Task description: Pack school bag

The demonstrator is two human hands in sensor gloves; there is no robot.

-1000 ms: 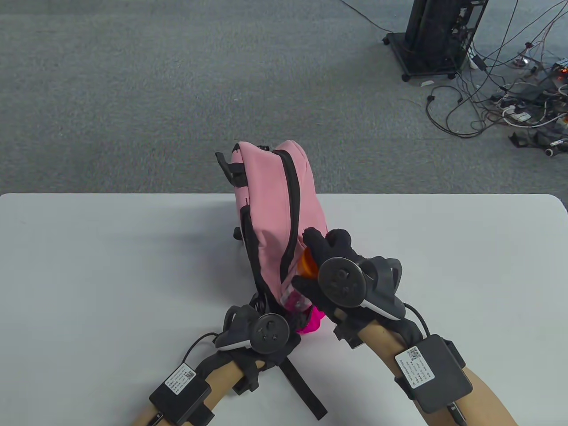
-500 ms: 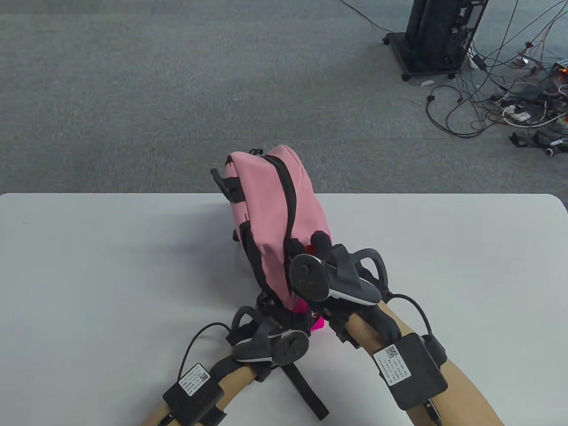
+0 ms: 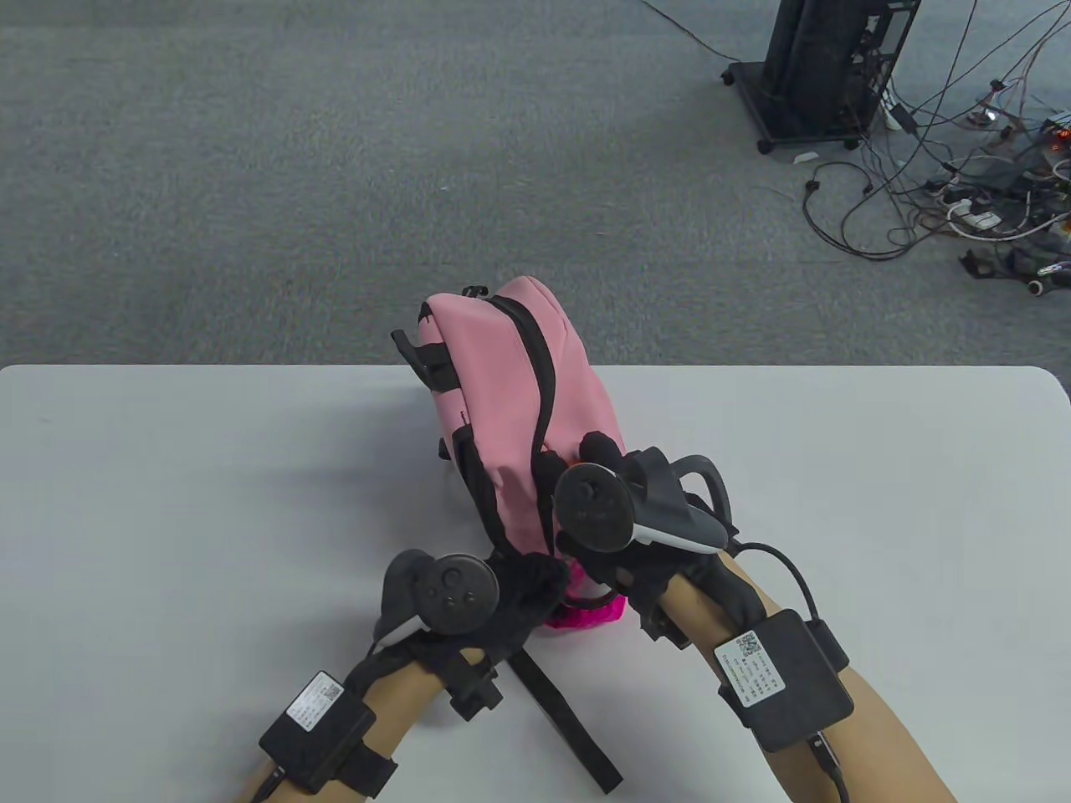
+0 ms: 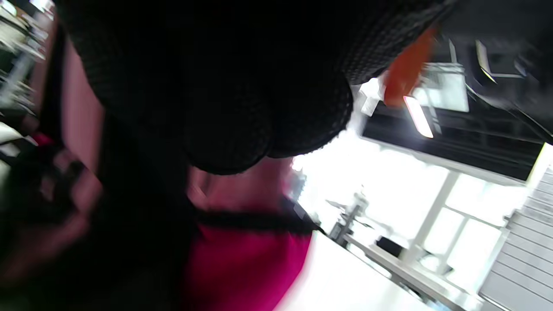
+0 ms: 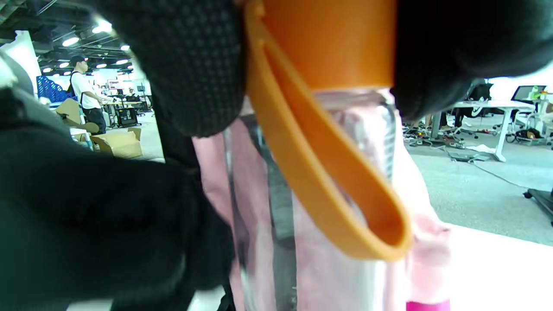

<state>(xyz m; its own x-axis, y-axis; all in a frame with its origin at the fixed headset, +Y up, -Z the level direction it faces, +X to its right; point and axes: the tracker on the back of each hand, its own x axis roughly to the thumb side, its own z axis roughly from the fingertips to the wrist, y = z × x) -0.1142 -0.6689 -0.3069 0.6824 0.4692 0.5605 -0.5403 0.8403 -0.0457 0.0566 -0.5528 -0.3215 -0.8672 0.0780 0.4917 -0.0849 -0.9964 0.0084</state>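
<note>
— At the near edge of the white table (image 3: 167, 502), what do the hands have?

— Both wrists come in from the bottom, each with a black box strapped on. A black strap (image 3: 565, 723) lies flat on the table between them, running toward the near edge. The left hand (image 3: 494, 598) is at the near, lower end of the pink backpack (image 3: 502, 401), its fingers curled into the fabric beside a magenta pocket (image 3: 590, 606). The left wrist view is dark and blurred, so I cannot tell how firmly that hand grips.

— And the right one?

— The right hand (image 3: 615, 535) is just right of the left hand, against the backpack's right side. Its fingers (image 5: 190, 73) are clamped around the orange cap (image 5: 328, 43) of a clear water bottle (image 5: 345, 194). An orange loop (image 5: 341, 190) hangs from the cap. The bottle's body lies against the pink fabric, beside the bag's black zip line.

— Where is the backpack?

— It stands tilted at the middle of the table, its far end reaching over the table's far edge. Beyond lies grey carpet (image 3: 335, 167), with a black wheeled stand (image 3: 824, 71) and tangled cables (image 3: 962, 184) at far right.
</note>
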